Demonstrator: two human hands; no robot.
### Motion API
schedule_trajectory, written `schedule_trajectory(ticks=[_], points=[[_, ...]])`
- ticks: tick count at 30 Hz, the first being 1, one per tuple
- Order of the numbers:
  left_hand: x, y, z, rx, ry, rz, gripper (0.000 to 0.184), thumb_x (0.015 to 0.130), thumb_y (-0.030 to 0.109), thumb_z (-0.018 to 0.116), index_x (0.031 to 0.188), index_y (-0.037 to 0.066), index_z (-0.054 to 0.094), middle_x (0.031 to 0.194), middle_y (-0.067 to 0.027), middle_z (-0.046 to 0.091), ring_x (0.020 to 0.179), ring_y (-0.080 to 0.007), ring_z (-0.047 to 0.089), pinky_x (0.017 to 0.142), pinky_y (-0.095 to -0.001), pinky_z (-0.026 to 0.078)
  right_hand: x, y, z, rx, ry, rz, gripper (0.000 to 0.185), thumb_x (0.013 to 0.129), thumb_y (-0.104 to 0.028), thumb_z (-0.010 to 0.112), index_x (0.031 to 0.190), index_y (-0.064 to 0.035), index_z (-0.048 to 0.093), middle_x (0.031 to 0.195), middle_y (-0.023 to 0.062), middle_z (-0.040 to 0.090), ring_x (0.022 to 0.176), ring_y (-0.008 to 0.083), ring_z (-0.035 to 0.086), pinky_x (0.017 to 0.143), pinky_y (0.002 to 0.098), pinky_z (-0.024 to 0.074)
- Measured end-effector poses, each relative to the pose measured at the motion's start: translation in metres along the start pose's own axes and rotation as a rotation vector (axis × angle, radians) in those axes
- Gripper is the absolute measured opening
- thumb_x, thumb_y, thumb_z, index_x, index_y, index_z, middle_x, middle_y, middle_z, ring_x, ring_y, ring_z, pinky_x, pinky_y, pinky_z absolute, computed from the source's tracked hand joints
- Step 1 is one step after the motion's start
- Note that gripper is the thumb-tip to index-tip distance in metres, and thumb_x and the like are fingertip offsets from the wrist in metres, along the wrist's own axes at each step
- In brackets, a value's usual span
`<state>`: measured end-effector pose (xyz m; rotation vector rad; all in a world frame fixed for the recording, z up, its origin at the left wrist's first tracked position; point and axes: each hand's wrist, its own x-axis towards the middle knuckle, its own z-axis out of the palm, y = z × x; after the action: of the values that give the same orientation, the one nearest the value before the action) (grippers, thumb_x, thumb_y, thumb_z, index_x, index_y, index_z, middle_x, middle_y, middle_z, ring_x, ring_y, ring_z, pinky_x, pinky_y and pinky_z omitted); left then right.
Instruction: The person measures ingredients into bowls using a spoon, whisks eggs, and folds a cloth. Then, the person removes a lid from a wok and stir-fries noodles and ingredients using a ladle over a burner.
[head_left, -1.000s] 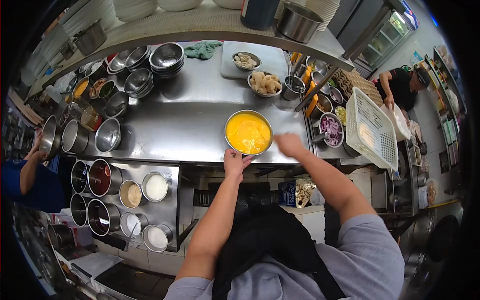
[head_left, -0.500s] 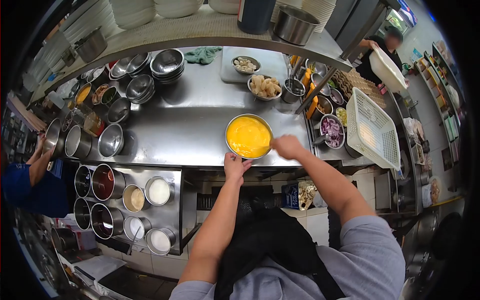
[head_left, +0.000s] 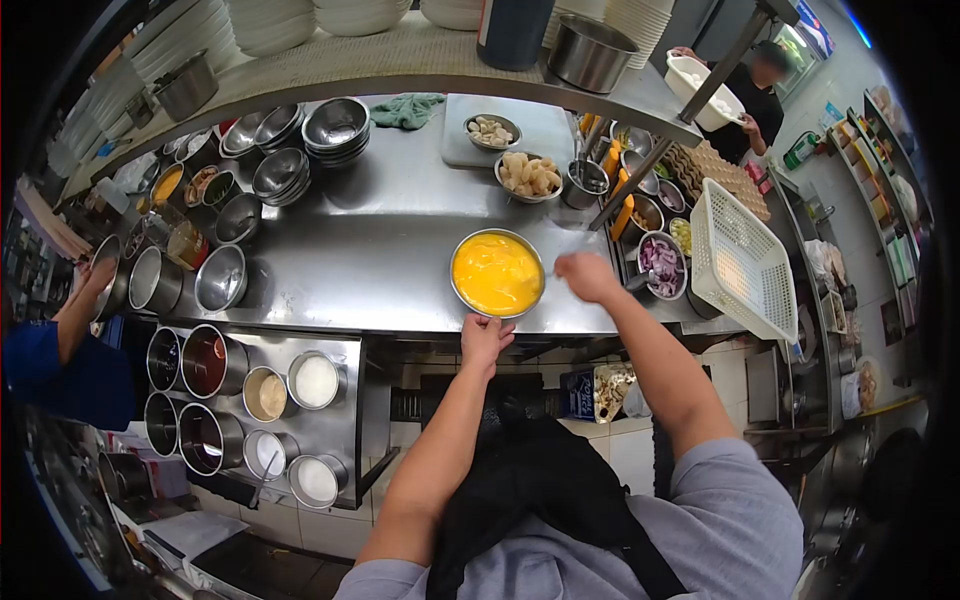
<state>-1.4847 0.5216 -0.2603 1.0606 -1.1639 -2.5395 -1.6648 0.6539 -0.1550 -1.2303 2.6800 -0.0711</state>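
In the head view, a round metal bowl (head_left: pixel 453 284) with yellow liquid (head_left: pixel 497 270) in it sits near the front edge of the shiny bench (head_left: pixel 370 270). The left hand's (head_left: pixel 484 343) fingers hold its near rim. The right hand (head_left: pixel 583 276) is just beside the bowl, blurry, so I cannot tell if its fingers hold anything.

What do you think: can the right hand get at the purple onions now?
Probably yes: the right hand is close to the purple onions, with only a handle partly between.
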Motion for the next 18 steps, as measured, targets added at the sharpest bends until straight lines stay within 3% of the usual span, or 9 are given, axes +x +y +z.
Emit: schedule_trajectory(ticks=[2, 5, 6, 9, 12, 13, 15, 16, 18], points=[[0.001, -0.003, -0.002, 0.008, 0.006, 0.001, 0.016, 0.099, 0.006, 0.051, 0.108, 0.003, 0.037, 0.108, -0.0141, 0.052, 0.096, -0.0296, 0.069, 0.073, -0.0359, 0.060, 0.006, -0.005, 0.009, 0.057, 0.158, 0.205, 0.022, 0.089, -0.022, 0.050, 0.099, -0.0156, 0.069, 0.090, 0.0124, 0.071, 0.085, 0.0365, 0.067, 0.074, 0.0487, 0.0512], [0.001, 0.004, 0.004, 0.027, 0.004, 0.013, 0.014, 0.099, 0.006, 0.050, 0.105, 0.003, 0.038, 0.105, -0.0132, 0.052, 0.093, -0.0289, 0.070, 0.070, -0.0345, 0.061, -0.012, -0.029, 0.018, -0.191, -0.142, -0.095, 0.021, 0.088, -0.018, 0.051, 0.095, -0.0152, 0.070, 0.088, 0.0139, 0.070, 0.085, 0.0355, 0.067, 0.073, 0.0477, 0.0515], [0.000, 0.005, 0.006, 0.022, 0.018, 0.003, 0.012, 0.098, 0.005, 0.050, 0.102, 0.003, 0.038, 0.102, -0.0125, 0.052, 0.091, -0.0284, 0.070, 0.068, -0.0333, 0.061, -0.001, -0.011, 0.017, -0.049, -0.019, -0.104, 0.019, 0.086, -0.018, 0.053, 0.095, -0.0143, 0.069, 0.087, 0.0151, 0.070, 0.085, 0.0355, 0.067, 0.074, 0.0480, 0.0515], [-0.001, 0.004, 0.005, 0.002, 0.031, 0.004, 0.011, 0.099, 0.004, 0.049, 0.102, 0.003, 0.038, 0.101, -0.0121, 0.052, 0.091, -0.0285, 0.071, 0.067, -0.0330, 0.061, 0.006, -0.021, 0.004, -0.010, 0.132, 0.236, 0.019, 0.085, -0.019, 0.054, 0.096, -0.0168, 0.070, 0.090, 0.0182, 0.070, 0.090, 0.0335, 0.068, 0.078, 0.0488, 0.0517], [-0.007, 0.013, 0.011, 0.026, 0.053, -0.011, 0.010, 0.099, 0.005, 0.048, 0.103, 0.003, 0.038, 0.102, -0.0118, 0.052, 0.091, -0.0285, 0.071, 0.067, -0.0333, 0.060, -0.010, -0.022, 0.031, -0.126, -0.059, -0.140, 0.018, 0.085, -0.019, 0.053, 0.093, -0.0126, 0.068, 0.081, 0.0186, 0.069, 0.082, 0.0373, 0.068, 0.068, 0.0509, 0.0519], [-0.004, 0.013, 0.011, 0.022, 0.052, -0.010, 0.010, 0.099, 0.005, 0.048, 0.103, 0.003, 0.038, 0.102, -0.0118, 0.052, 0.091, -0.0285, 0.071, 0.067, -0.0333, 0.060, -0.002, -0.013, 0.025, -0.131, -0.059, -0.141, 0.018, 0.085, -0.019, 0.053, 0.093, -0.0126, 0.068, 0.081, 0.0186, 0.069, 0.082, 0.0373, 0.068, 0.068, 0.0509, 0.0519], [-0.001, 0.005, 0.004, -0.018, 0.044, -0.001, 0.009, 0.100, 0.006, 0.047, 0.104, 0.003, 0.039, 0.102, -0.0115, 0.052, 0.090, -0.0286, 0.071, 0.067, -0.0338, 0.060, 0.011, 0.005, 0.016, 0.173, 0.249, 0.085, 0.020, 0.084, -0.021, 0.055, 0.096, -0.0143, 0.069, 0.083, 0.0151, 0.071, 0.080, 0.0376, 0.069, 0.070, 0.0500, 0.0532], [-0.001, 0.004, 0.004, -0.010, 0.047, 0.009, 0.010, 0.101, 0.007, 0.046, 0.106, 0.002, 0.039, 0.102, -0.0113, 0.051, 0.089, -0.0283, 0.071, 0.067, -0.0340, 0.060, 0.006, -0.009, 0.022, -0.037, 0.166, 0.170, 0.020, 0.084, -0.022, 0.055, 0.095, -0.0158, 0.070, 0.084, 0.0148, 0.071, 0.080, 0.0373, 0.069, 0.070, 0.0500, 0.0532], [-0.002, 0.007, 0.005, -0.002, 0.040, 0.006, 0.010, 0.101, 0.007, 0.046, 0.105, 0.003, 0.039, 0.102, -0.0113, 0.051, 0.089, -0.0281, 0.071, 0.067, -0.0339, 0.060, -0.006, -0.014, 0.038, -0.145, 0.003, -0.037, 0.020, 0.084, -0.020, 0.054, 0.095, -0.0154, 0.070, 0.084, 0.0158, 0.071, 0.081, 0.0360, 0.069, 0.073, 0.0498, 0.0531]])
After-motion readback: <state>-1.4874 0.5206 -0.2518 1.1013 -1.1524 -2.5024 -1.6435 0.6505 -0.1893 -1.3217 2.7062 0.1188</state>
